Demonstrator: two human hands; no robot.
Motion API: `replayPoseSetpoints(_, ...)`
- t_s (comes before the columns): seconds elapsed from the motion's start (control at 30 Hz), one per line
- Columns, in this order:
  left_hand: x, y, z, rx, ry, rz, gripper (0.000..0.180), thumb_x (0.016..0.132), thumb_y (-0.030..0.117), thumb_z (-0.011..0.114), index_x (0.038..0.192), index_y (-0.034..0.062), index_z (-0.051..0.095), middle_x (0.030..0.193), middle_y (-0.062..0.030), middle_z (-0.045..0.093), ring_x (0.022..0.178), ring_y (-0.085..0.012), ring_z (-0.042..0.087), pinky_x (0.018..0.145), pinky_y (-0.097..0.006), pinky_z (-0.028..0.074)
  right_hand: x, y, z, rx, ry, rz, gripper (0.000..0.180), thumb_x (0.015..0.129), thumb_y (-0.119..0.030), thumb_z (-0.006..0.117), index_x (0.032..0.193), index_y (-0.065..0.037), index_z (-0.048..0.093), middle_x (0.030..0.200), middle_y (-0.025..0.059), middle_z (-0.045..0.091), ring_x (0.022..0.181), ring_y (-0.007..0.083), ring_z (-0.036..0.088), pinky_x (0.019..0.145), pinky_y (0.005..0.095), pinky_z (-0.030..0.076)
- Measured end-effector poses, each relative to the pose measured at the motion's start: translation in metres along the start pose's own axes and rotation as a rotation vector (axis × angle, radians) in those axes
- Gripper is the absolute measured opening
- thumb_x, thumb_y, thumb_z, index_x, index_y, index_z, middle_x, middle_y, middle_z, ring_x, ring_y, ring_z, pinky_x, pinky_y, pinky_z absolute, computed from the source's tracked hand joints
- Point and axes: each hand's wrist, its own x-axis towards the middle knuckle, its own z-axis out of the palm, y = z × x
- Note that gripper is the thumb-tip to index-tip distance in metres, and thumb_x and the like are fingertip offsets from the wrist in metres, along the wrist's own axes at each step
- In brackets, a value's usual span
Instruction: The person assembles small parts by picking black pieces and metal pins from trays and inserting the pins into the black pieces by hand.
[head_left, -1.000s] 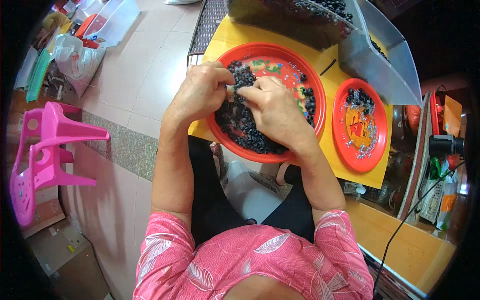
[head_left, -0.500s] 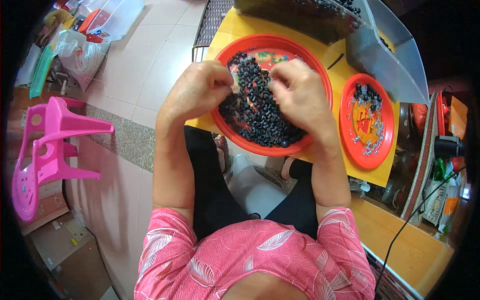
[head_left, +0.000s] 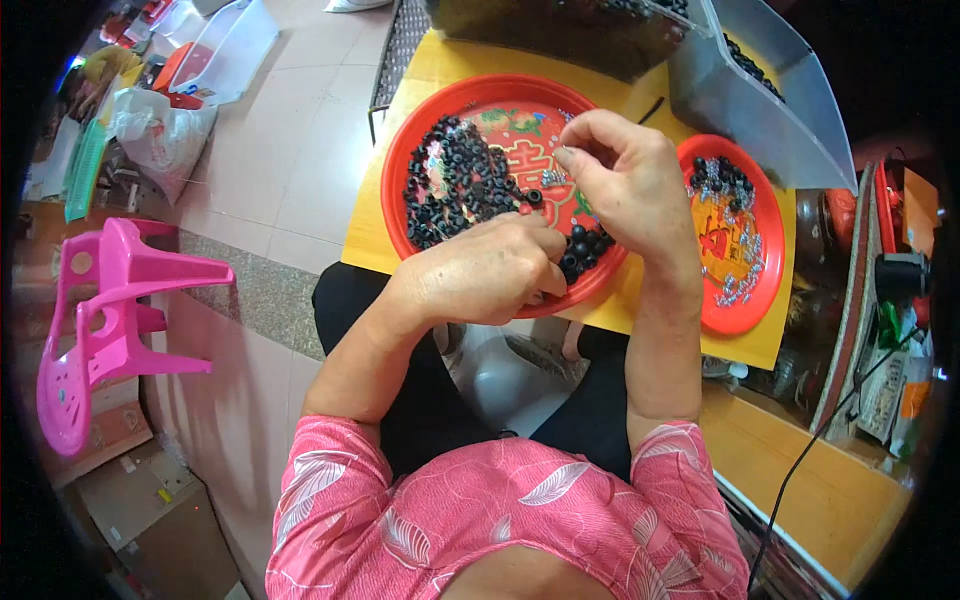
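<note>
Small black rubber rings (head_left: 455,180) fill the big round red plastic tray (head_left: 400,180); my left hand (head_left: 480,272) curls closed over its near rim, my right hand (head_left: 630,175) pinches something tiny above it.

Both hands (head_left: 480,275) (head_left: 625,170) curled, fingertips pinched together.

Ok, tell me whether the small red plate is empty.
No, the small red plate holds a few black pieces near its top and small silvery bits scattered across it.
</note>
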Motion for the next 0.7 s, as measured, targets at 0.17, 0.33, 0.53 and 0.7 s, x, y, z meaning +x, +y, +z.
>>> replayPoseSetpoints(0.17,0.002,0.003,-0.006,0.006,-0.053,0.011,0.009,0.06,0.008,0.062,0.064,0.0018,0.057,0.064,-0.0078,0.048,0.069,-0.0263,0.051,0.061,-0.036,0.041,-0.001,0.001,-0.002,0.104,-0.03,0.048,0.006,0.074,0.0,0.06,0.08,0.002,0.059,0.069,0.0003,0.058,0.063,0.0045,0.052,0.056,0.0191,0.042)
replayPoseSetpoints(0.33,0.005,-0.005,-0.011,-0.062,-0.008,-0.032,0.015,0.062,0.002,0.061,0.076,-0.0006,0.055,0.079,-0.0116,0.048,0.078,-0.0291,0.051,0.07,-0.034,0.043,0.001,0.004,-0.002,0.199,-0.065,0.072,0.006,0.075,0.001,0.059,0.081,0.001,0.059,0.07,-0.0008,0.058,0.063,0.004,0.052,0.056,0.0181,0.041)
replayPoseSetpoints(0.53,-0.003,-0.021,-0.027,-1.186,0.597,-0.324,0.014,0.079,0.0,0.056,0.093,-0.0041,0.056,0.082,-0.0092,0.06,0.07,-0.0155,0.059,0.063,-0.024,0.048,0.002,-0.005,-0.01,0.536,-0.037,0.148,0.008,0.075,0.001,0.058,0.083,0.0,0.06,0.072,0.0001,0.059,0.061,0.0038,0.051,0.054,0.0168,0.041)
replayPoseSetpoints(0.7,-0.004,-0.027,-0.026,-1.405,0.782,-0.227,0.017,0.078,0.001,0.059,0.094,-0.0029,0.056,0.087,-0.0116,0.06,0.074,-0.0179,0.06,0.065,-0.026,0.05,0.001,-0.011,0.001,0.606,0.033,0.123,0.008,0.074,0.0,0.057,0.082,0.001,0.059,0.069,0.0017,0.06,0.065,0.0048,0.054,0.057,0.0193,0.044)
